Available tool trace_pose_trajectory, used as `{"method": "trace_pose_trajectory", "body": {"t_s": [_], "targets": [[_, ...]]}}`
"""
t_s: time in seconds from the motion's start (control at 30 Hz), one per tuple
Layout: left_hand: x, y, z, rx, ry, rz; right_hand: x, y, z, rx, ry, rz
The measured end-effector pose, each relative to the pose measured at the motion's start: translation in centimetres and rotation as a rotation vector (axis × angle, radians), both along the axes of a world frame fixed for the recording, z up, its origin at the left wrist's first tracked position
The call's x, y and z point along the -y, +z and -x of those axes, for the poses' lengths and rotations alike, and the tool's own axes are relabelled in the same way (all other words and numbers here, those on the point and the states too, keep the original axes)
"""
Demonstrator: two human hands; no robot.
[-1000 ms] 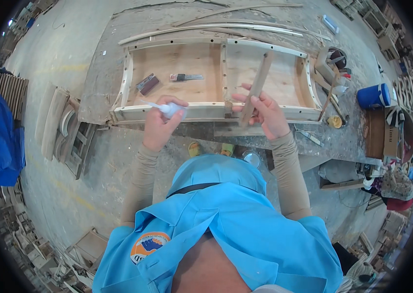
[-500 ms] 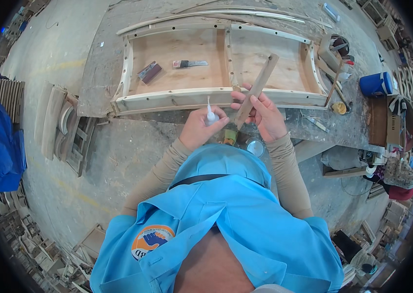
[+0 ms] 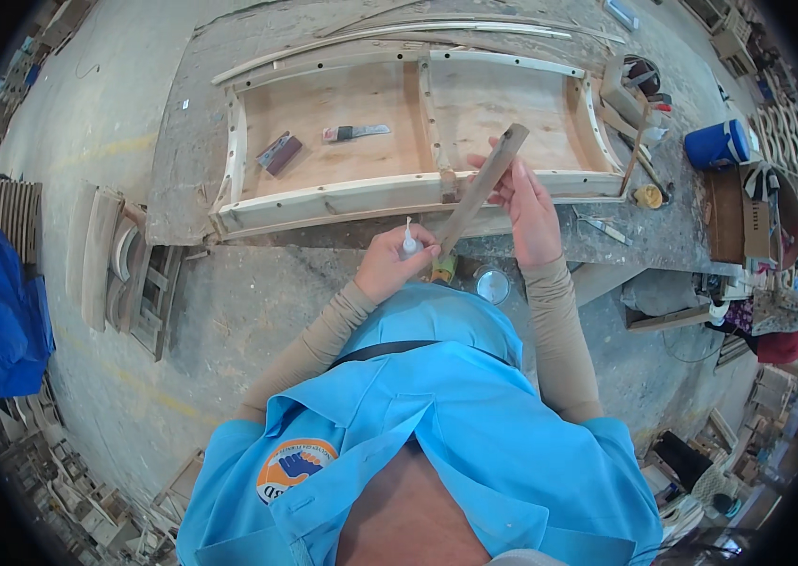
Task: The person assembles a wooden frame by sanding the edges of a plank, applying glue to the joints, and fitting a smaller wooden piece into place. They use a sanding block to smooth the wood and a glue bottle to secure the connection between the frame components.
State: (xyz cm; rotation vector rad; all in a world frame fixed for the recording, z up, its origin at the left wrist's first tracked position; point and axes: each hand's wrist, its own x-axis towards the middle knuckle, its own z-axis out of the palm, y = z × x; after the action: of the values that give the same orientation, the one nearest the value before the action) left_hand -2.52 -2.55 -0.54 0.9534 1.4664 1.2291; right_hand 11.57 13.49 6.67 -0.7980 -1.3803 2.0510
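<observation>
Evidently the left hand (image 3: 387, 267) pinches a small white bottle (image 3: 409, 248) between thumb and fingers, nozzle upward, while the right hand's (image 3: 536, 222) fingers grip a wooden strip (image 3: 482, 185), its lower end slanting down near the bottle. Beyond, a wooden frame (image 3: 342, 200) rests on the table (image 3: 184, 174), a maroon block (image 3: 280, 154) and a flat tool (image 3: 357, 132) in its left compartment.

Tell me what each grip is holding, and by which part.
The left grip holds a small white bottle by its body; the right grip holds a wooden strip between its middle and far end.
</observation>
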Motion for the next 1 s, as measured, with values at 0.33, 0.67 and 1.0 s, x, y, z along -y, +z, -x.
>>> {"method": "trace_pose_trajectory", "body": {"t_s": [0.33, 0.67, 1.0], "targets": [[-0.2, 0.5, 0.2, 0.155, 0.125, -0.057, 0.9, 2.7, -0.3, 0.229, -0.035, -0.545], [-1.4, 4.8, 1.0, 0.370, 0.057, -0.070, 2.4, 2.1, -0.7, 0.628, -0.003, -1.552], [-1.6, 2.2, 0.0, 0.350, 0.192, -0.054, 2.5, 1.9, -3.4, 0.531, -0.169, -1.361]]}}
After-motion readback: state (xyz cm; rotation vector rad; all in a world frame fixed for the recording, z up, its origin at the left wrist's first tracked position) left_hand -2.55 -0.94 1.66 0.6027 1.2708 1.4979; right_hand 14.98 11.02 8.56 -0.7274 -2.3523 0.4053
